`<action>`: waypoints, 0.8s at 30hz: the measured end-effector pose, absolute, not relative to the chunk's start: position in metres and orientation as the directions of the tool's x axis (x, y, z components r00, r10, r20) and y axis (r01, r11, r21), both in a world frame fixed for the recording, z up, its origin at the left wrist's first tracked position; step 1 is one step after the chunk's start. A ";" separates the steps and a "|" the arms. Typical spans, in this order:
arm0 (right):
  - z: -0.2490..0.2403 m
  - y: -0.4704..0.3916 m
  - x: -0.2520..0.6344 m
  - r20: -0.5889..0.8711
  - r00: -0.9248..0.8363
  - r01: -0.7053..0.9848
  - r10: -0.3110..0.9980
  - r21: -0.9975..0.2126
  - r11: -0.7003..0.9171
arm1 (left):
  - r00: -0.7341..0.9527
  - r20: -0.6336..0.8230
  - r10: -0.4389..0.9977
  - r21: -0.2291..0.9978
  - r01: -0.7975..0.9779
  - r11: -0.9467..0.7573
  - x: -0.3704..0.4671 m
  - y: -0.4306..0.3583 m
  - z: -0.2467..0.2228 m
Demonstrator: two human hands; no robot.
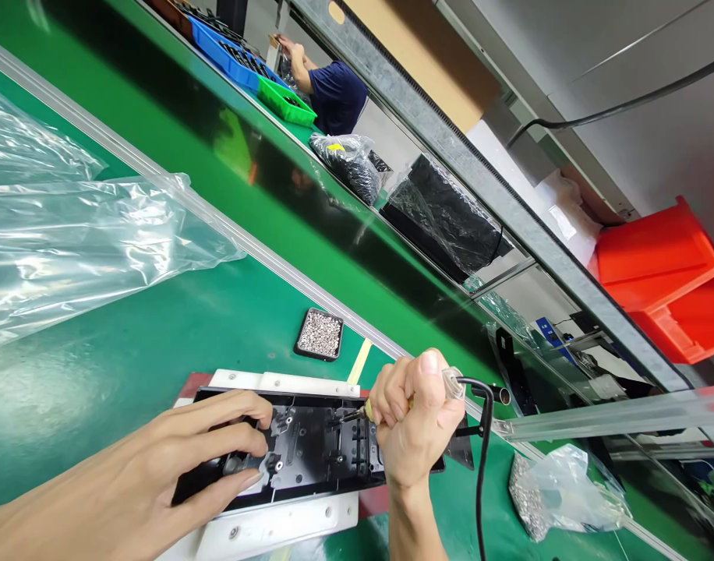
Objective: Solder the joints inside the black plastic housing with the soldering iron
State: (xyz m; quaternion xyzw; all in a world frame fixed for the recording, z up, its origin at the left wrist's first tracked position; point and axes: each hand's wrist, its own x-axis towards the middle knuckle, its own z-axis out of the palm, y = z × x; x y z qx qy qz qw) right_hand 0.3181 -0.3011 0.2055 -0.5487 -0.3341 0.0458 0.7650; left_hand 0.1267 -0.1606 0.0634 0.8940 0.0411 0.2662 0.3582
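My right hand (412,425) is closed tightly around a corded screwdriver (365,410), its shaft slanting down to the inside of a black plastic housing (310,448). My left hand (202,452) is unclenched, fingers apart and bent over the housing's left end; whether the fingertips press on it or pinch some small part there, I cannot tell. The housing lies open side up in front of me, between white blocks (287,526) along its far and near sides. My own hands hide both its ends.

From the screwdriver's rear end a black cord (483,483) loops over and hangs down just beside my right forearm. Beyond the housing, near its far edge, sits a small black tray (299,344) full of tiny metal pieces. A large clear plastic sheet (100,241) spreads over the table (217,319) on my left and across the metal rail (292,278). To my right lies a clear bag (573,487) with more small metal pieces. Past the green belt (182,148) are a blue bin (217,51), a green bin (287,103) and a person (337,93); red bins (655,265) are at upper right.
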 end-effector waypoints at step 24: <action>0.202 -0.305 0.318 0.436 0.780 0.277 0.448 -0.884 0.377 | 0.856 0.401 0.328 0.722 -0.075 -0.688 0.124 -0.161 0.035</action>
